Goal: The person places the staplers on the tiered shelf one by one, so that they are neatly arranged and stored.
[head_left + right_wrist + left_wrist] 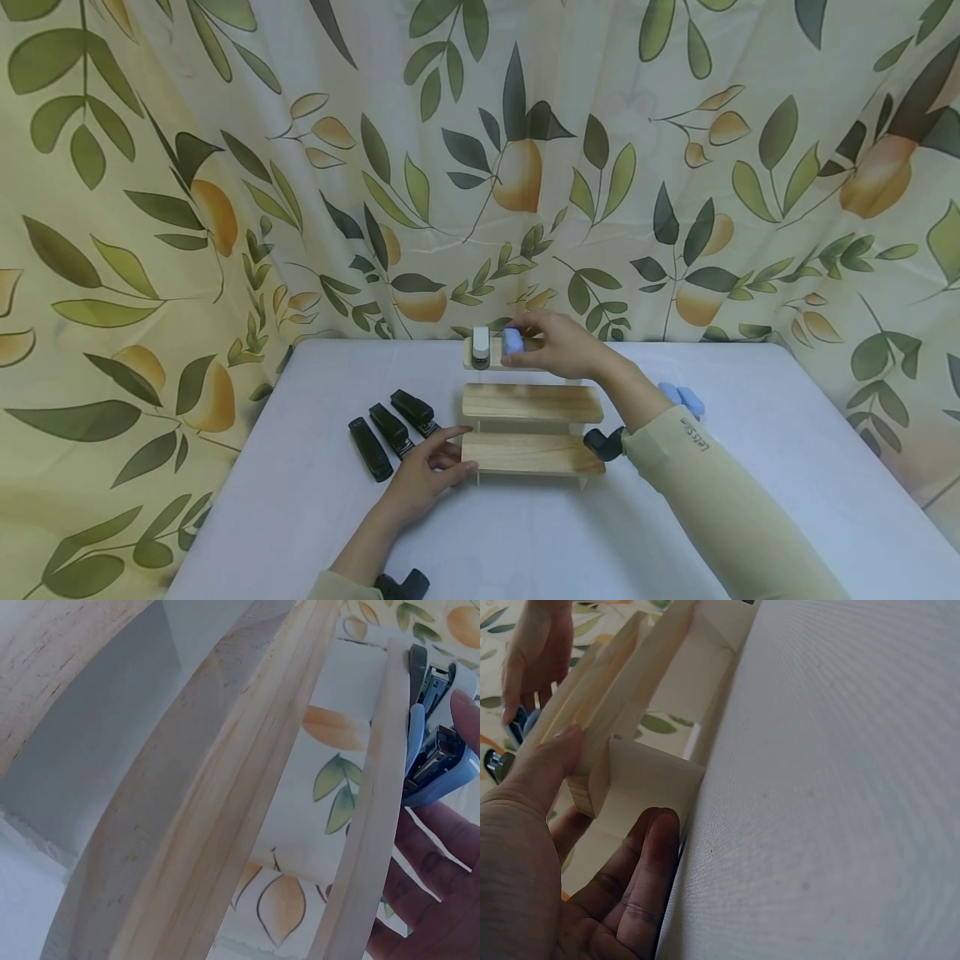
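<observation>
A wooden three-tier display stand (532, 454) stands on the table. On its top tier, my right hand (562, 343) holds a light blue stapler (513, 341) between thumb and fingers. A white-topped stapler (481, 343) sits upright just left of it on the same tier. In the right wrist view the blue stapler (442, 776) is at the tier's edge, with the fingers below it. My left hand (426, 482) grips the left end of the lowest tier. The left wrist view shows that thumb (568, 742) on the board, other fingers beside the white end support (649, 776).
Three black staplers (371, 450) lie side by side on the white-covered table (300, 533), left of the stand. To the right, partly behind my right forearm, lie light blue pieces (686, 400), likely staplers. A leaf-and-fruit patterned curtain (480, 167) hangs behind the table.
</observation>
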`<act>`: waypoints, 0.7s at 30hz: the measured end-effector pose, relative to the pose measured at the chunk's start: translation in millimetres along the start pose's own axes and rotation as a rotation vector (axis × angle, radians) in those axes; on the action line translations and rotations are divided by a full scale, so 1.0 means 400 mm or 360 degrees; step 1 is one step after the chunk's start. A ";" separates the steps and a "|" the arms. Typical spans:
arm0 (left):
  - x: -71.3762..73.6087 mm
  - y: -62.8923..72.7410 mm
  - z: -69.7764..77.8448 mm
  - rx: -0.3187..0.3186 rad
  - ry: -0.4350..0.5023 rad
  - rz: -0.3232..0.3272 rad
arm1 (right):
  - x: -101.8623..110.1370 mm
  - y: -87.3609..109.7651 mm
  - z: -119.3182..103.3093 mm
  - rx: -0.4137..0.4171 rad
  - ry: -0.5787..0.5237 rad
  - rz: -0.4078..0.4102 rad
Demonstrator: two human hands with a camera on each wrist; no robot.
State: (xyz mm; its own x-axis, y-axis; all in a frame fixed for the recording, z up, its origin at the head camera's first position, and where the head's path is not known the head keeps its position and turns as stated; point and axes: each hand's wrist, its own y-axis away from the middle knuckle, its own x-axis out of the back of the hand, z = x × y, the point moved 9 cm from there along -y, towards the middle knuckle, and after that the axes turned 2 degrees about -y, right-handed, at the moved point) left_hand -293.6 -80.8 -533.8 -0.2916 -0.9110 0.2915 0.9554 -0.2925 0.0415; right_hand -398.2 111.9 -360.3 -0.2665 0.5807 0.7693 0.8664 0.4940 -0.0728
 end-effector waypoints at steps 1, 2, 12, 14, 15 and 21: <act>0.000 0.000 0.000 0.0000 -0.0003 0.0001 | 0.000 0.000 0.000 0.0000 0.0000 0.0000; 0.000 0.000 0.001 -0.0001 -0.0004 0.0001 | 0.000 0.000 0.000 0.0001 -0.0004 0.0001; -0.001 0.001 0.003 0.0001 -0.0013 0.0000 | 0.003 0.007 -0.005 -0.0014 -0.0012 0.0005; -0.001 0.001 0.004 0.0001 -0.0018 0.0000 | 0.004 0.008 -0.004 -0.0014 -0.0011 0.0006; -0.001 0.001 0.004 0.0002 -0.0022 0.0001 | 0.005 0.009 -0.003 -0.0016 -0.0008 0.0007; 0.001 0.000 0.003 0.0011 -0.0042 0.0006 | 0.015 0.012 -0.002 0.0005 0.0004 0.0009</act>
State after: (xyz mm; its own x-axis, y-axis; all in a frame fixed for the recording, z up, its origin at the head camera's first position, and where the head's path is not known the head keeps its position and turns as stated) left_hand -293.7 -80.9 -532.5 -0.2865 -0.9042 0.3167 0.9568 -0.2868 0.0470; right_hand -395.3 117.2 -355.7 -0.2607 0.5817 0.7705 0.8663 0.4931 -0.0791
